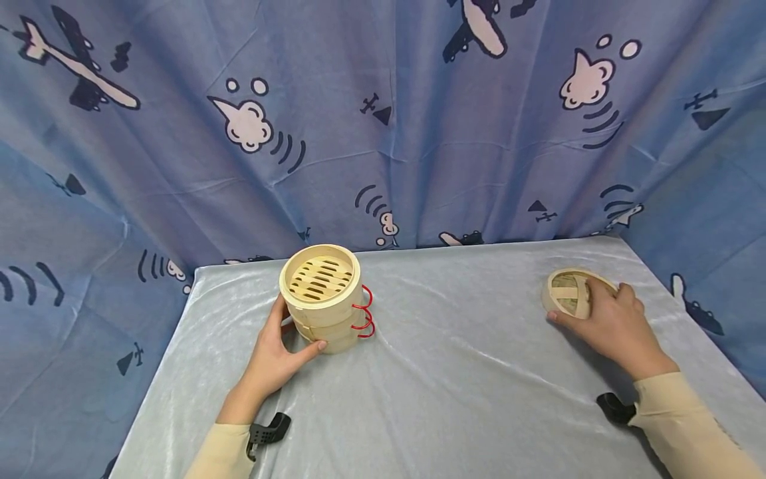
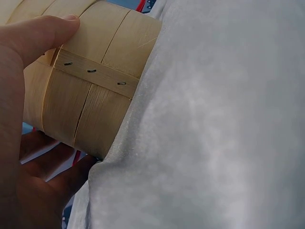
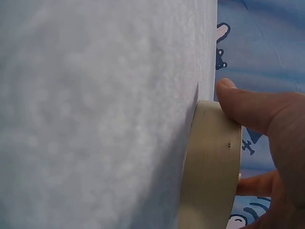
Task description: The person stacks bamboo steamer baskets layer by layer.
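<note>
A round bamboo steamer of stacked tiers stands at the left of the table, with slats inside its top tier and red loops down its right side. My left hand holds it from the left, thumb on the near wall and fingers round the far side. In the left wrist view, staples show on a strip of the steamer's wall. At the right, my right hand grips the shallow bamboo lid, thumb at its near edge and fingers over the woven top with its crossed strips. The lid's side wall fills the right wrist view's lower middle.
A grey velvety cloth covers the table, and a wide stretch of it lies between steamer and lid. Behind and at both sides hangs a blue curtain with airplane prints. Each wrist wears a black mount.
</note>
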